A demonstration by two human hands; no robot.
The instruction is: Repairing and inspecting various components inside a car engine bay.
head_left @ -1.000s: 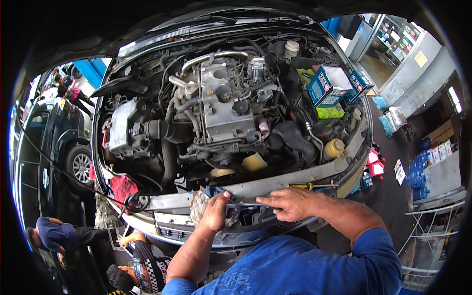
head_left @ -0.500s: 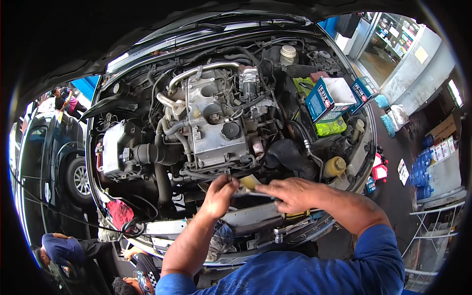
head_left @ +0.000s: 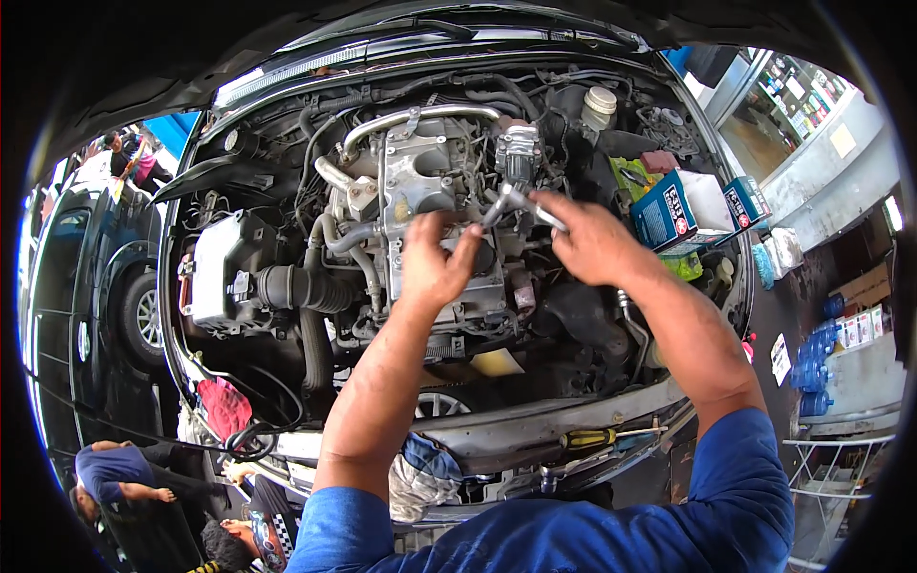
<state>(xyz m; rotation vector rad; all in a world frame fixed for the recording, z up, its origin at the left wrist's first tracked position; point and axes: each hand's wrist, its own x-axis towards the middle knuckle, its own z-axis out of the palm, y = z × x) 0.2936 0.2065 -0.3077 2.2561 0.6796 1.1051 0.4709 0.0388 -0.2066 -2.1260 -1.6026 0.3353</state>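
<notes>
Over the engine point(head_left: 406, 167), my right hand point(head_left: 594, 244) is closed around the handle of a silver ratchet wrench point(head_left: 546, 218). The wrench's head points left, and a short dark piece, probably a socket, angles down from it toward my left thumb. My left hand point(head_left: 435, 263) hovers over the metal valve cover point(head_left: 458, 310), thumb and fingers apart, slightly blurred. I see nothing held in it. Whether the thumb touches the dark piece I cannot tell. A yellowish card point(head_left: 497, 363) lies in front of the engine.
A screwdriver point(head_left: 587, 439) and a rag point(head_left: 425, 468) lie along the front edge. Blue-and-white boxes point(head_left: 683, 210) stand at right in the engine bay. A red cloth point(head_left: 224, 409) hangs front left. Two people are at lower left, one in a dark blue shirt point(head_left: 119, 475).
Both hands have moved from the front crossmember up over the engine, the right one carrying the ratchet wrench. My left hand has opened. The view has shifted slightly.
</notes>
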